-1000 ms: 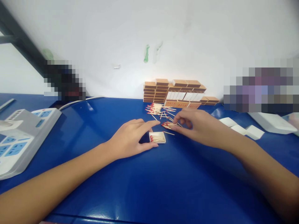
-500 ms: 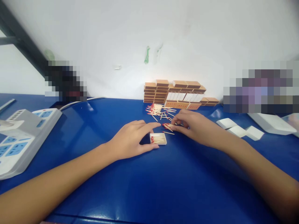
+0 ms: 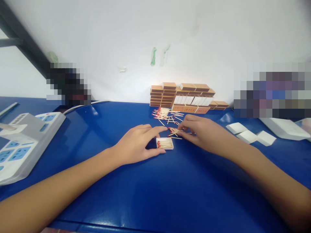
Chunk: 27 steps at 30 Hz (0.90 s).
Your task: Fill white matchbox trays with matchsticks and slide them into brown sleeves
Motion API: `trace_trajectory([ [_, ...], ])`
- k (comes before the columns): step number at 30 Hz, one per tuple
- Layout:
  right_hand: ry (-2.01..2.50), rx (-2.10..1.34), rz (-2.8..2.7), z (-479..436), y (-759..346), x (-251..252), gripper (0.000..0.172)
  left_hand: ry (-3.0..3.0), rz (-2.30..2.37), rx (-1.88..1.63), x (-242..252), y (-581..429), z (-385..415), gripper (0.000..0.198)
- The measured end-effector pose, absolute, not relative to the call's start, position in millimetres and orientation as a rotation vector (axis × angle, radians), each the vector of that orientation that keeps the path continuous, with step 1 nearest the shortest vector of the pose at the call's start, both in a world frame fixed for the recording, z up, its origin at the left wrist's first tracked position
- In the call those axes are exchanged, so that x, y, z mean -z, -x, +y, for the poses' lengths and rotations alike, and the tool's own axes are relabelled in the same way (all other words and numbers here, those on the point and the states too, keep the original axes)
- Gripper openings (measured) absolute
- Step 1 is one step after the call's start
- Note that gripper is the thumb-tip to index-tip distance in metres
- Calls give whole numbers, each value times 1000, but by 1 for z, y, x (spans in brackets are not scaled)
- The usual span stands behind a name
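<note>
Two bare forearms reach across the blue worktop (image 3: 150,194). The left hand (image 3: 136,145) lies palm-down, thumb and forefinger spread open around the tray (image 3: 165,143), touching its left end. The right hand (image 3: 204,132) curls low, its fingers (image 3: 182,127) pinched shut on a small bundle of matches (image 3: 174,131) just behind the tray. Since a second ago the bundle has fanned out looser. The tray is small, white, half filled with red-tipped matches lying flat.
</note>
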State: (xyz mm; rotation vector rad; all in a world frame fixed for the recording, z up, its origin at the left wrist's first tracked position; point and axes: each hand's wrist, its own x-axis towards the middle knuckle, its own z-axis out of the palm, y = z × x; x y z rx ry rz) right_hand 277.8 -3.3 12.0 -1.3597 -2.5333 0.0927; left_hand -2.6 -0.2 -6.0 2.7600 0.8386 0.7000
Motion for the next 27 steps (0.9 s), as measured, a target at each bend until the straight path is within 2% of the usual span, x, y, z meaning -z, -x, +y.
trace_trajectory([
  [4, 1393, -67, -2532, -5, -279, -13, 27, -2759, 823, -695, 6, 3, -1, 63],
  [12, 1360, -256, -2502, -2, -279, -14, 25, -2757, 830, -685, 6, 3, 0, 62],
  [27, 1468, -486, -2486, -4, -280, -17, 31, -2746, 843, -663, 6, 4, 0, 63],
])
